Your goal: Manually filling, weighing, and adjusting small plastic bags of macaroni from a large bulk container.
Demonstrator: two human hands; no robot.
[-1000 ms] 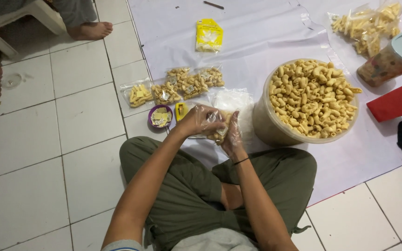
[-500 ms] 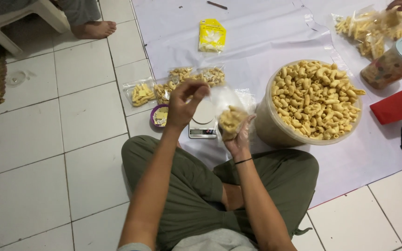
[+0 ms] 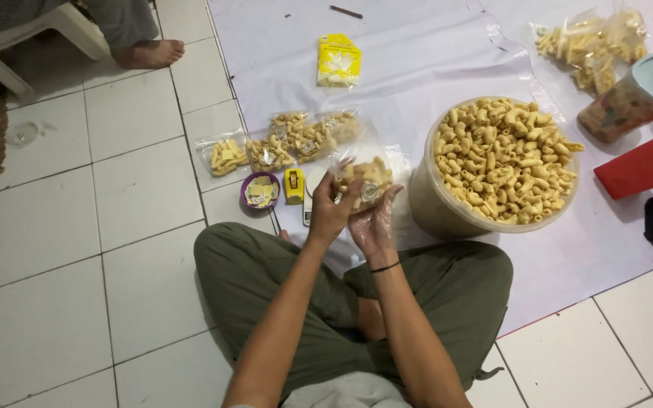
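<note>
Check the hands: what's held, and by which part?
Both hands hold one small clear bag of yellow snacks. The right hand cups it from below; the left hand has its grip on the bag's left side near the top.

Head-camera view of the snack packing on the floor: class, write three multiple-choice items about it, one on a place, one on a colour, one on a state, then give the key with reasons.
1. Where does the small purple bowl stand?
A. left of the yellow tape dispenser
B. inside the big tub
C. on the red stool

2. What colour is the lid of the patterned container at top right?
A. red
B. pale blue
C. black

3. What state is the large tub of macaroni snacks in?
A. empty
B. covered by a lid
C. open and heaped full

Key: 1 A, the bowl sits on the tile just left of the dispenser. 2 B, the lid is pale blue. 3 C, snacks pile up to the rim with no lid on. Meanwhile the left hand and right hand hold a clear bag of snacks.
</note>
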